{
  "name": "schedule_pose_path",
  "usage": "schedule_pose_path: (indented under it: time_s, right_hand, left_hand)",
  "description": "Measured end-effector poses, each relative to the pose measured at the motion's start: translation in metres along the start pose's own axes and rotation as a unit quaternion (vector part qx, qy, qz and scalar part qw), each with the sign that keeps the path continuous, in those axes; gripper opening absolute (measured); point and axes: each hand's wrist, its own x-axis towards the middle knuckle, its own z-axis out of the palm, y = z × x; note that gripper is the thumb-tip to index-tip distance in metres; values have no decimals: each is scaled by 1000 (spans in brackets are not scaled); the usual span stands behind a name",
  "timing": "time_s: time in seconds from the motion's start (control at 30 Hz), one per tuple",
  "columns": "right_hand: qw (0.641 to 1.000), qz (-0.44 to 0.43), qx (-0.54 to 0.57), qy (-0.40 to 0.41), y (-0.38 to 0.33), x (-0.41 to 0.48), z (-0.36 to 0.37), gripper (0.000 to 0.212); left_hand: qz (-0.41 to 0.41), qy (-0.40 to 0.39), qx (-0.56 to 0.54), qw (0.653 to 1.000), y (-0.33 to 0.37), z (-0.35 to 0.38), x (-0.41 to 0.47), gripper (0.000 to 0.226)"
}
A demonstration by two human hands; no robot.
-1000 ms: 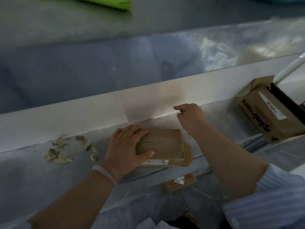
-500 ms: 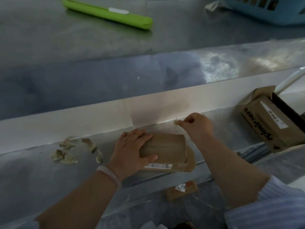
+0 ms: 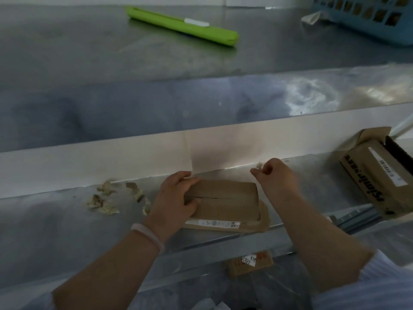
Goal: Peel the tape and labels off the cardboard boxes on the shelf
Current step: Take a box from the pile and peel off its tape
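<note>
A small flat cardboard box (image 3: pixel 225 202) lies on the metal shelf (image 3: pixel 55 222), with a white label (image 3: pixel 212 223) along its near side. My left hand (image 3: pixel 176 198) grips the box's left end, fingers over its top and thumb on the near face. My right hand (image 3: pixel 277 175) is raised just past the box's far right corner. It pinches a small scrap of peeled tape (image 3: pixel 259 165) between thumb and fingertips.
Several torn tape scraps (image 3: pixel 105 199) lie on the shelf to the left. A bigger open cardboard box (image 3: pixel 380 175) with a barcode label lies at the right. Above are a green case (image 3: pixel 181 25) and a blue basket (image 3: pixel 368 16). Another labelled box (image 3: pixel 250 262) sits below.
My right hand has closed its fingertips on a tape scrap and lifted it slightly off the box's far right corner. My left hand stays on the box. The camera has tilted up.
</note>
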Motion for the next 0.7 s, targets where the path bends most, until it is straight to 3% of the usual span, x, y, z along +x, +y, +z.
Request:
schedule_pose_path:
  time_s: [0.1, 0.37, 0.47, 0.53, 0.7]
  right_hand:
    - [1000, -6, -7, -20, -5, 1, 2, 27]
    - [997, -22, -57, -56, -11, -2, 6, 28]
    - [999, 3, 3, -37, -11, -7, 4, 19]
    - [999, 19, 45, -22, -9, -8, 4, 25]
    - [994, 9, 97, -48, -5, -4, 6, 18]
  left_hand:
    - [-55, 27, 46, 997, -3, -1, -8, 59]
    - [-85, -15, -40, 995, -8, 2, -18, 64]
    - [-94, -15, -47, 994, -7, 3, -19, 64]
    - [-103, -11, -54, 993, -7, 5, -18, 64]
    - [-123, -9, -74, 990, -5, 6, -19, 64]
